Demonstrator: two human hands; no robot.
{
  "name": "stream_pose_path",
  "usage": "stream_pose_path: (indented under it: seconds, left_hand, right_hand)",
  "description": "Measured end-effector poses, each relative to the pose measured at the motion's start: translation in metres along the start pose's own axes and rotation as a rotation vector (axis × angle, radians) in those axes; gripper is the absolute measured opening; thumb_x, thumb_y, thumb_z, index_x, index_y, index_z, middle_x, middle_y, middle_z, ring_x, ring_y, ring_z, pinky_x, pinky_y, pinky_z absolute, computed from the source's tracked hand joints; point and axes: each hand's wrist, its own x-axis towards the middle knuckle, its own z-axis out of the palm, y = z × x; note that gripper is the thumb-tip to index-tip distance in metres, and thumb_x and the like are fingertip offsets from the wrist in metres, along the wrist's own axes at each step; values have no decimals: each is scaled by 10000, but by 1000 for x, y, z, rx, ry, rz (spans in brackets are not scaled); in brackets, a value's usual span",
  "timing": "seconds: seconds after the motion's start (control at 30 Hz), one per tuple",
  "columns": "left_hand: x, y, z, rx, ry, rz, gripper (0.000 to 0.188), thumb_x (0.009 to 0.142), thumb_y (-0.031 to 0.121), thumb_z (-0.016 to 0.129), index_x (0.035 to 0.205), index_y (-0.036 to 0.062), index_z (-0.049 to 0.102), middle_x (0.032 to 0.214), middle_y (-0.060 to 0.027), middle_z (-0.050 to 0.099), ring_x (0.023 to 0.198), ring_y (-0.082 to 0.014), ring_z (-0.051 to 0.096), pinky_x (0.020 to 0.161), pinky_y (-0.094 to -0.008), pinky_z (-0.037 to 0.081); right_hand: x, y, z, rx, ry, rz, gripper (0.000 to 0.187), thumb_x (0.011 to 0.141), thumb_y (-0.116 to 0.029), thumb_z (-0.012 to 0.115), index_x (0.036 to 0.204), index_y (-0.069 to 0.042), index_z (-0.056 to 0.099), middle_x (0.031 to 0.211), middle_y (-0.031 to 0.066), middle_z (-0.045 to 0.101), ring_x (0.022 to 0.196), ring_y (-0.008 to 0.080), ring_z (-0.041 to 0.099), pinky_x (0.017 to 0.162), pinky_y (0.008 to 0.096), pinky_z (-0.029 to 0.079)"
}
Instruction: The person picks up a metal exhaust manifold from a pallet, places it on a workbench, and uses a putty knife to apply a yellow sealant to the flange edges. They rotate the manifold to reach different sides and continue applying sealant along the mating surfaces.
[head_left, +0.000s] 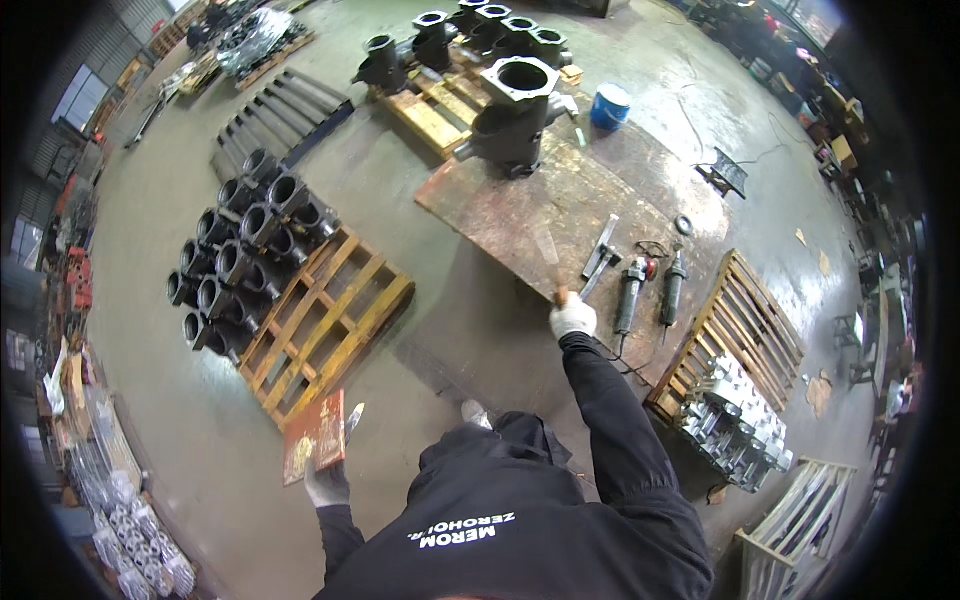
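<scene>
My right hand (573, 317), in a white glove, is closed round the brown handle of a putty knife (546, 247). Its flared blade points away from me over the near edge of the metal-topped table (600, 185). Low on the left, my gloved left hand (328, 486) grips a reddish-brown board (313, 437) with yellowish smears on its face. Something pale shows at the board's right edge, too small to make out. A dark flanged casting (508, 125) stands upright at the table's far end, apart from both hands.
On the table lie an angle grinder (630, 295), a second power tool (674, 288), a hammer (601, 268) and a metal bar. A blue bucket (610, 106) stands beyond. Wooden pallets (345, 320) carry dark castings on the left; silvery castings (735, 425) lie at right.
</scene>
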Motion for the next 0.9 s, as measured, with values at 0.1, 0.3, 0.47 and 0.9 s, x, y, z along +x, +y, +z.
stream_pose_path:
  seconds: [0.1,0.3,0.47,0.9]
  left_hand:
    - [0,-4,12,-1,40,-7,563,1053,382,449,1469,4,416,1433,-138,545,1296,-233,543,1037,-350,489]
    - [7,-24,47,-11,26,-9,549,1043,387,459,1452,21,449,1391,-128,578,1230,-233,585,1009,-357,509]
    - [20,-50,90,-20,4,63,528,1027,366,509,1424,19,482,1380,-133,579,1235,-229,577,1040,-369,494]
    - [39,-67,282,30,-70,143,581,1002,380,559,1429,-1,458,1371,-166,580,1236,-262,585,1027,-356,525]
  right_hand:
    - [25,7,-11,-151,-99,-86,236,885,-336,669,918,-103,652,698,173,695,680,378,706,661,493,555]
    - [59,95,-29,-168,-204,83,280,892,-355,644,985,-92,679,821,182,730,798,405,717,741,505,557]
    - [90,169,-28,10,-152,595,338,884,-353,625,1082,-87,690,1006,218,732,976,404,704,873,492,549]
    - [227,83,-64,298,0,137,281,861,-332,707,1013,-102,650,827,208,709,812,416,698,732,501,552]
